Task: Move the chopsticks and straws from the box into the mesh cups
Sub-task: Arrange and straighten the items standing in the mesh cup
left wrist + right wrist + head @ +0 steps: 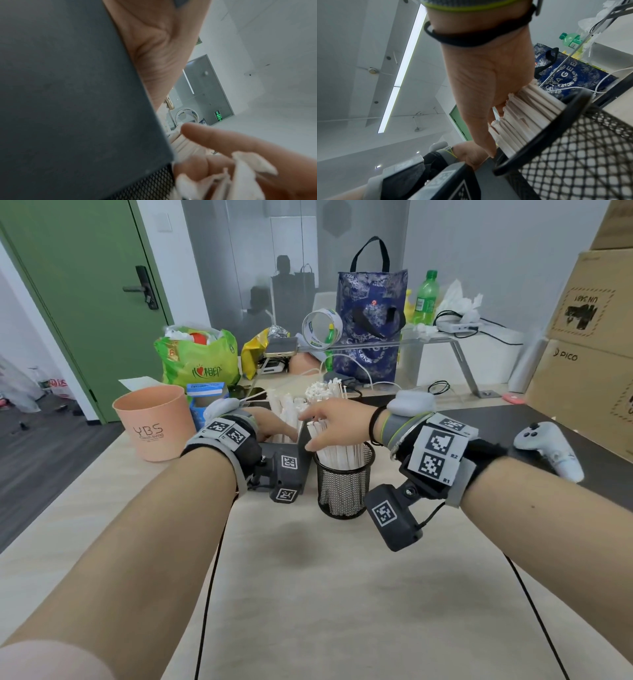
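Note:
A dark grey box (303, 453) holds white paper-wrapped straws (286, 409). My left hand (274, 424) reaches over its near wall (68, 94), palm (154, 47) against it; its fingers are hidden inside. Just right of the box stands a black mesh cup (344, 491) packed with upright wrapped sticks (342, 455). My right hand (329, 421) lies on their tops (530, 108), thumb (481, 128) straight down the left side of the bundle and fingers stretched toward the box. Behind it, another bundle of white sticks (322, 392) stands upright.
A pink cup (154, 422) stands left of the box. A white controller (548, 450) lies at the right, with cardboard boxes (589, 337) beyond. A green bag (198, 357), a tape roll (322, 325) and a blue tote (370, 326) crowd the back.

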{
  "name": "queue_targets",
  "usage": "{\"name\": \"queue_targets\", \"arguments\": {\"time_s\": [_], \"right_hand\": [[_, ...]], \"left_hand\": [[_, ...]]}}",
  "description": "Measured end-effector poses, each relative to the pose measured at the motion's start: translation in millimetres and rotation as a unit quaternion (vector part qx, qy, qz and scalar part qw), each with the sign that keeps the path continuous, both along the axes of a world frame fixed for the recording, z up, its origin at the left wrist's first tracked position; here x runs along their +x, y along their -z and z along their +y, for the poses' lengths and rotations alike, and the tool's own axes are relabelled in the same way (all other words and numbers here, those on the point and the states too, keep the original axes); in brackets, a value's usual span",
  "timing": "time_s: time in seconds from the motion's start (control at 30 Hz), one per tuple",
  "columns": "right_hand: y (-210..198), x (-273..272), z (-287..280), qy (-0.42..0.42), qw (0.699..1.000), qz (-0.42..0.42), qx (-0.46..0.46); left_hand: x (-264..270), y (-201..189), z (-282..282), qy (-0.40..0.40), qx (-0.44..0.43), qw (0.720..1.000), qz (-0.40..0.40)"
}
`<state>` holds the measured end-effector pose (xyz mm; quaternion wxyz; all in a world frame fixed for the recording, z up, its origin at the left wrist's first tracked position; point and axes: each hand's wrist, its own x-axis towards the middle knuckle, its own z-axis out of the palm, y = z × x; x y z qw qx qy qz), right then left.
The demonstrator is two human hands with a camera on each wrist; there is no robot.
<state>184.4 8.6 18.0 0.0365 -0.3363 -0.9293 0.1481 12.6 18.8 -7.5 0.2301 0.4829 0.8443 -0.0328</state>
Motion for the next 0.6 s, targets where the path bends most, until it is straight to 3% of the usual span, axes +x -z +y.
{"name": "queue_targets", "arguments": {"time_s": [0.1,0.23,0.6], "right_hand": [[2,-2,2,-0.006,1.000,-0.013,0.012],[0,0,2,-0.009,1.000,0.001,0.010],[-4,9,-3,0.024,0.998,0.037,0.033]], "left_hand": [[0,1,4,0.009,-0.020,0.999,-0.029],[-2,1,4,0.016,0.017,0.997,-0.070],[2,2,-1,-0.016,0.103,0.993,-0.049]]}}
